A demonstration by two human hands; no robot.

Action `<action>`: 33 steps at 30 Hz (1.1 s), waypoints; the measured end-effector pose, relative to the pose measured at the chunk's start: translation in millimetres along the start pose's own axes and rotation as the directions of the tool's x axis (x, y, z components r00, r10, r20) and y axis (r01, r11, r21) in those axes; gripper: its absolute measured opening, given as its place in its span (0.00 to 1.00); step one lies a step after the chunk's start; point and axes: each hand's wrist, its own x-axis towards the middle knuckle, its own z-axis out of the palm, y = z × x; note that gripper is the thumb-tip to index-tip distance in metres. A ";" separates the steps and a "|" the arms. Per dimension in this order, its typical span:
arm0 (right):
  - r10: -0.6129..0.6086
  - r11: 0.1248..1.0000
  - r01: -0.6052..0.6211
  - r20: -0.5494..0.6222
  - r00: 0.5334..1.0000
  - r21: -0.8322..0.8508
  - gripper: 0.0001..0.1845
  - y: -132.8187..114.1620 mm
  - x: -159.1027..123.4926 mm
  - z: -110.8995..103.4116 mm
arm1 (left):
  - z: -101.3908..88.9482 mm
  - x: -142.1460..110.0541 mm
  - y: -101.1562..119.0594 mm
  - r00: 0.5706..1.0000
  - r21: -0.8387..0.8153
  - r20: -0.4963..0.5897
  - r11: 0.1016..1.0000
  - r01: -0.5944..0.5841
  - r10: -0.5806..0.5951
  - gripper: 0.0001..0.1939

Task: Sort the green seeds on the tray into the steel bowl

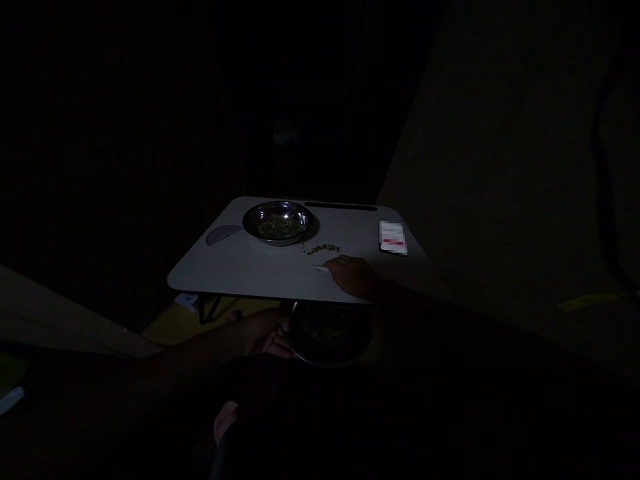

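Observation:
My left hand [273, 335] is closed on the rim of a dark metal bowl [330, 333], held just below the table's near edge. What lies inside that bowl is too dark to tell. My right hand [353, 277] rests low over the white table, its fingers closed on a thin white flat piece [319, 267] with a few dark specks on it. Just beyond this piece is a small scatter of greenish seeds [325, 249]. Further back and left stands a shiny steel bowl [250, 220], with many similar greenish seeds [281, 229] in its bottom.
A folding table [240, 273] with dark legs spans the middle. On it are a clear half-round piece like a protractor [223, 234] at left and a phone with a lit screen [393, 237] at right. A wall [500, 200] rises at right. The surroundings are very dark.

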 end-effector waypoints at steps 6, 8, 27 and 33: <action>-0.033 0.999 0.033 0.002 0.999 0.037 0.15 -3.9 -3.6 0.9 | 2.1 1.4 -0.2 0.999 0.010 -0.041 1.000 -0.020 0.021 0.07; -0.042 0.997 0.042 -0.003 0.999 0.057 0.15 -7.1 -4.8 0.2 | 2.0 2.2 -0.8 0.998 0.016 -0.057 1.000 -0.024 0.025 0.06; -0.230 0.950 0.239 -0.066 0.971 0.200 0.12 -42.4 -26.8 -20.8 | 3.9 4.3 -0.7 1.000 0.005 -0.004 1.000 -0.016 0.016 0.07; -0.275 0.940 0.282 -0.063 0.959 0.194 0.13 -38.5 -31.4 -20.1 | 6.7 5.2 0.1 1.000 0.022 -0.013 1.000 -0.009 0.009 0.08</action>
